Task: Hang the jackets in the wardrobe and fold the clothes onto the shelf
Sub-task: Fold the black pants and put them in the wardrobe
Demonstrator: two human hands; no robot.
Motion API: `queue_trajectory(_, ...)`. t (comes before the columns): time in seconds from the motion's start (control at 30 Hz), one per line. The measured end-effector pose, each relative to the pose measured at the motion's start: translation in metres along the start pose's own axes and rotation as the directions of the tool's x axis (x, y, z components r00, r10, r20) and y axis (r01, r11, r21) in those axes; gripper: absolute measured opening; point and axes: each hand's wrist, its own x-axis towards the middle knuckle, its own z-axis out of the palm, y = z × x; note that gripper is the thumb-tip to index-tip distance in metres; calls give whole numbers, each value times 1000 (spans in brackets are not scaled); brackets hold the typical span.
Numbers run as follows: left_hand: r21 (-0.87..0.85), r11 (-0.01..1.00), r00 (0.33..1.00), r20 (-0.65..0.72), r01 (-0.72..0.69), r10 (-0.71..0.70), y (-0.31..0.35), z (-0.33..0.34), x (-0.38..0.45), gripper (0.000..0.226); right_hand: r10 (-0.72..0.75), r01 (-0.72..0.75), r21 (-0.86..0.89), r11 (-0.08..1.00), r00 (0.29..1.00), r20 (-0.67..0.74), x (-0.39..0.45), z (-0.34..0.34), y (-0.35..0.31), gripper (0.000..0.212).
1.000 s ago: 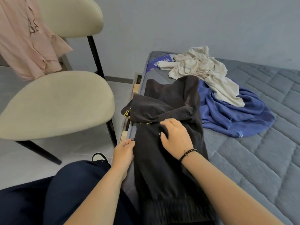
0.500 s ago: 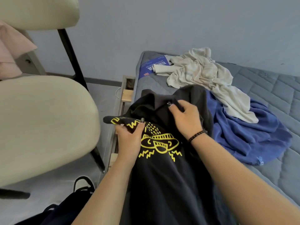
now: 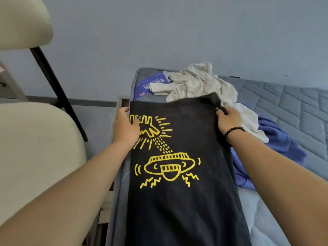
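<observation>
A black garment (image 3: 179,201) with a yellow line drawing of a flying saucer, zigzags and rays lies spread flat along the left edge of the grey quilted mattress (image 3: 292,110); the left hand (image 3: 126,128) pinches its far left corner, thumb on the print; the right hand (image 3: 229,118) grips the far right corner, fingers curled round the fabric; a cream garment (image 3: 198,82) and a blue one (image 3: 276,139) lie crumpled near the mattress's far edge.

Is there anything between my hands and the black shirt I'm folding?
No. Left hand and right hand each already grip a far corner of the black shirt, with nothing in between.
</observation>
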Motion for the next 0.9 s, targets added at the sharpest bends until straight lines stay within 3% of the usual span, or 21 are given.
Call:
queue_trajectory(0.1,120,986,989,75,120,-129,-14,6,1,50,164,-150,-93,984,973,163,-2,14,24,36)
queue_trajectory(0.17,96,989,985,122,112,-124,-17,6,-13,54,170,-146,-168,975,976,138,-9,22,30,52)
queue_trajectory(0.2,105,991,988,126,80,-94,-18,6,-22,58,112,-85,-250,964,989,93,-18,23,29,59)
queue_trajectory(0.27,260,965,995,97,-43,18,-20,5,-50,69,-147,150,-439,886,988,41,-47,24,27,65)
queue_trajectory(0.33,434,882,983,103,-183,153,-23,4,-88,75,-431,423,-483,766,897,102,-88,26,27,62)
queue_trajectory(0.4,528,791,951,184,-309,248,-27,4,-128,74,-534,579,-462,672,811,239,-131,28,33,59)
queue_trajectory(0.5,660,626,908,346,-414,236,-40,4,-173,66,-391,636,-475,608,761,518,-176,24,52,73)
queue_trajectory(0.57,704,562,893,415,-435,171,-48,0,-187,62,-307,604,-489,629,771,558,-186,16,68,82)
queue_trajectory(0.73,705,599,907,410,-380,94,-58,-22,-217,62,-211,542,-540,644,804,556,-212,-8,79,100)
queue_trajectory(0.9,720,633,938,345,-284,28,-61,-37,-263,63,-94,544,-584,603,775,624,-256,-46,92,122)
